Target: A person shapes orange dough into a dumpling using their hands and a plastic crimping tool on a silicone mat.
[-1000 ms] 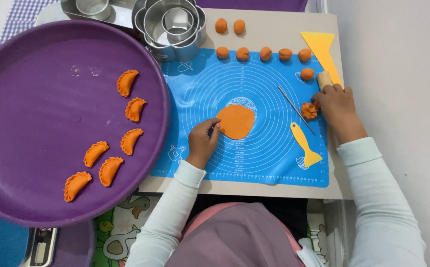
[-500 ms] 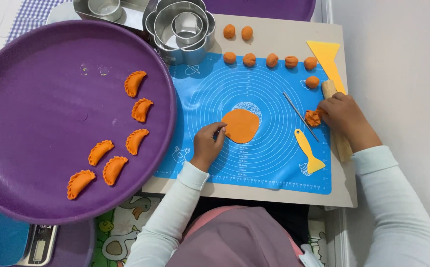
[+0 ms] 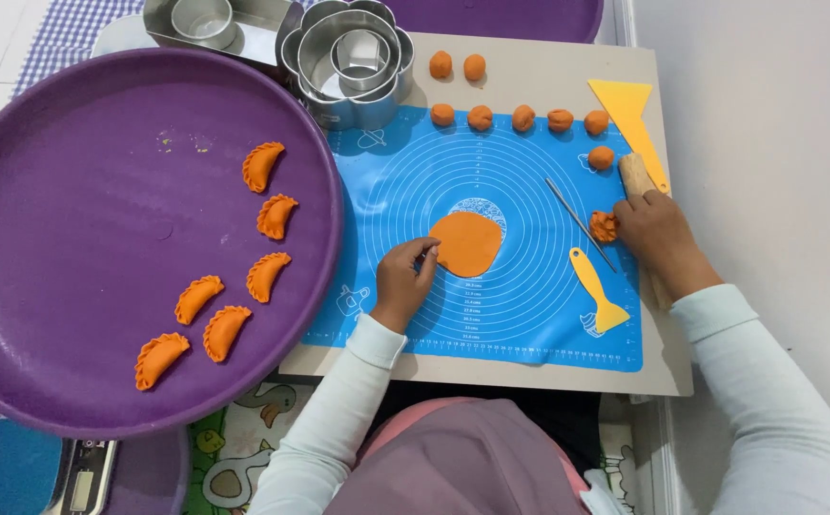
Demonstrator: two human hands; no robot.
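Nearest the camera: both sleeved arms reaching onto the blue silicone mat (image 3: 529, 315), which is lying on a beige board (image 3: 529, 72).

Left hand (image 3: 405, 281) is resting on the mat, fingers curled, fingertips pinching the left edge of the flat orange dough disc (image 3: 467, 243). Disc is sitting at the centre of the mat's printed rings.

Right hand (image 3: 658, 234) is lying at the mat's right edge, fingers bent, touching a small crimped orange dough piece (image 3: 604, 226). Cannot tell whether it is gripping it or only pressing. A wooden rolling pin (image 3: 636, 176) is poking out beyond the knuckles, running under the hand.

Between the hands: a yellow spatula (image 3: 596, 296) lying on the mat, and a thin metal stick (image 3: 579, 221) just beside the crimped piece.

Further out: orange dough balls (image 3: 520, 117) lining the mat's far edge, a yellow scraper (image 3: 629, 110) at far right.

Left side: large purple tray (image 3: 71, 191) holding seven orange crescent pastries (image 3: 262, 167), edges crimped.

Farthest: nested metal cutters (image 3: 348, 57) sitting at the board's far left corner.
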